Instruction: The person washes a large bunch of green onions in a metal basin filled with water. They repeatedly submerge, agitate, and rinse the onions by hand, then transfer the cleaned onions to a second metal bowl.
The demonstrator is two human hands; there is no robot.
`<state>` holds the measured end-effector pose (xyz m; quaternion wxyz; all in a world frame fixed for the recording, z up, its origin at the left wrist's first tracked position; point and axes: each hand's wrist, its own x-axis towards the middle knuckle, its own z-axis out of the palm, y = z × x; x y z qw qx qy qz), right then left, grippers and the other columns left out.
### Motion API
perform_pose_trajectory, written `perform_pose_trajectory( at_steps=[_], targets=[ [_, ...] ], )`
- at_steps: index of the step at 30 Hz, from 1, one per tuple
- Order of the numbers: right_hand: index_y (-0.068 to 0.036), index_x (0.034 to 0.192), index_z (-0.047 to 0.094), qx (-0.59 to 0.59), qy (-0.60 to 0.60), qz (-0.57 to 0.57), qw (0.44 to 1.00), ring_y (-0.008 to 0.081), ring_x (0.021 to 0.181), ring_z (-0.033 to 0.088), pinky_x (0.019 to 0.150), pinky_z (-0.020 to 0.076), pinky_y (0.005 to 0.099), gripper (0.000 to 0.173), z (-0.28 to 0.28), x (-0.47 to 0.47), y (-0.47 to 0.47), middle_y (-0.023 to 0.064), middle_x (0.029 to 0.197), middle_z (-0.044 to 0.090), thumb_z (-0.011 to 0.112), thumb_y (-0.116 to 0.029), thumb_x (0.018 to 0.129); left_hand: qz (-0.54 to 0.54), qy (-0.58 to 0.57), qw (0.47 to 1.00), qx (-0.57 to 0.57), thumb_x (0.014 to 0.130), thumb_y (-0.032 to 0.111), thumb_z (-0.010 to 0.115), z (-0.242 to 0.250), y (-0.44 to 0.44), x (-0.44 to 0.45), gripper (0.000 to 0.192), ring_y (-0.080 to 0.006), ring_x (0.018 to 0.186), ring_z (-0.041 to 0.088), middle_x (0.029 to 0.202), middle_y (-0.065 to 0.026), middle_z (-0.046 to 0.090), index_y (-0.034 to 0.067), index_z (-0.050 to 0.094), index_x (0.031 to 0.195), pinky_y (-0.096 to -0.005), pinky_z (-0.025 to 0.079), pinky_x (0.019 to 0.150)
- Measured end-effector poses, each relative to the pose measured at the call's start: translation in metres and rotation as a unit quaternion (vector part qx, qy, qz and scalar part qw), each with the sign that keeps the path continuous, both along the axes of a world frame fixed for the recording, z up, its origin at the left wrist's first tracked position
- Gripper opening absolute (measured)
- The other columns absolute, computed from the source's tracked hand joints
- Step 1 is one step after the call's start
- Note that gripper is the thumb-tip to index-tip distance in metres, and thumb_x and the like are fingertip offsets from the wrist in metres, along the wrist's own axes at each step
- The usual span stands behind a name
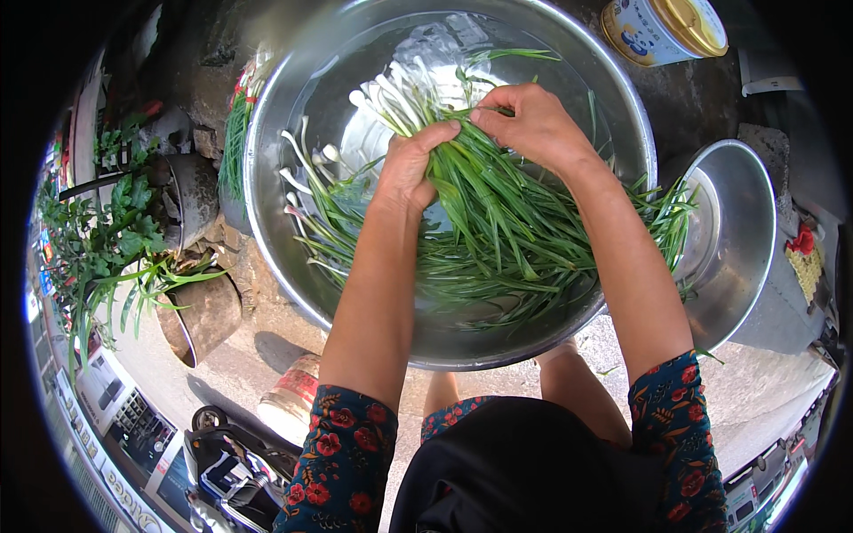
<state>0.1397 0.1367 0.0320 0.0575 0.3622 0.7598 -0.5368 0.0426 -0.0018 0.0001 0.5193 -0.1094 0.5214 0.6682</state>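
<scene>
A large metal basin (650, 153) of water stands before me. My left hand (412, 163) grips a bunch of green garlic (496, 200) near the base of its leaves, its white bulbs pointing up and left. Just right of it, my right hand (526, 123) pinches at the top edge of the bunch, thumb against fingers; whether a leaf is between them is hard to tell. More green garlic stalks (313, 206) lie in the water at the left, and their leaves spread along the basin's near side below the bunch. A few loose leaves (516, 53) float near the far side.
At the right is a smaller metal basin (753, 266), with leaves hanging over its left side. A lidded tin (656, 30) stands at the upper right. Tied green stalks (234, 143), plant pots (213, 310) and a round container (293, 400) are on the left; a stroller (233, 466) is lower left.
</scene>
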Motion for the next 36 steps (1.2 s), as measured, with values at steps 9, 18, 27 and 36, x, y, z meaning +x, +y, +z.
perform_pose_trajectory(
  at_steps=[9, 18, 27, 36],
  targets=[
    [0.002, 0.086, 0.064, -0.007, 0.026, 0.027, 0.999, 0.0088, 0.062, 0.052, 0.057, 0.0418, 0.0244, 0.019, -0.004, -0.001, 0.008, 0.0033, 0.071, 0.060, 0.064, -0.016, 0.079, -0.034, 0.022, 0.999, 0.023, 0.069, -0.002, 0.067, 0.002, 0.001, -0.003, 0.033, -0.0221, 0.072, 0.063, 0.087, -0.0141, 0.063, -0.008, 0.056, 0.099, -0.0332, 0.054, 0.064],
    [0.001, 0.093, 0.061, -0.103, 0.028, -0.005, 0.994, 0.0062, 0.061, 0.051, 0.052, 0.0395, 0.0202, 0.017, 0.004, -0.003, 0.009, 0.0011, 0.068, 0.057, 0.059, -0.012, 0.083, -0.066, 0.014, 0.998, 0.013, 0.070, 0.003, 0.068, 0.006, 0.001, -0.004, 0.034, -0.0187, 0.071, 0.063, 0.086, -0.0101, 0.063, -0.005, 0.056, 0.102, -0.0316, 0.054, 0.064],
    [0.003, 0.094, 0.061, 0.027, 0.021, 0.009, 0.999, 0.0098, 0.066, 0.052, 0.061, 0.0424, 0.0260, 0.021, -0.004, -0.004, 0.008, 0.0043, 0.072, 0.059, 0.060, -0.016, 0.084, -0.061, -0.018, 0.997, 0.034, 0.069, -0.001, 0.064, 0.000, -0.001, -0.008, 0.037, -0.0210, 0.074, 0.063, 0.088, -0.0118, 0.062, -0.005, 0.054, 0.105, -0.0336, 0.055, 0.067],
    [-0.001, 0.095, 0.063, 0.209, -0.017, 0.053, 0.976, 0.0149, 0.070, 0.056, 0.066, 0.0442, 0.0303, 0.021, -0.005, -0.003, 0.004, 0.0096, 0.074, 0.062, 0.062, -0.016, 0.080, -0.053, -0.111, 0.989, 0.079, 0.072, 0.004, 0.063, -0.016, -0.004, -0.015, 0.034, -0.0232, 0.079, 0.063, 0.091, -0.0140, 0.063, -0.006, 0.055, 0.103, -0.0356, 0.053, 0.074]
  ],
)
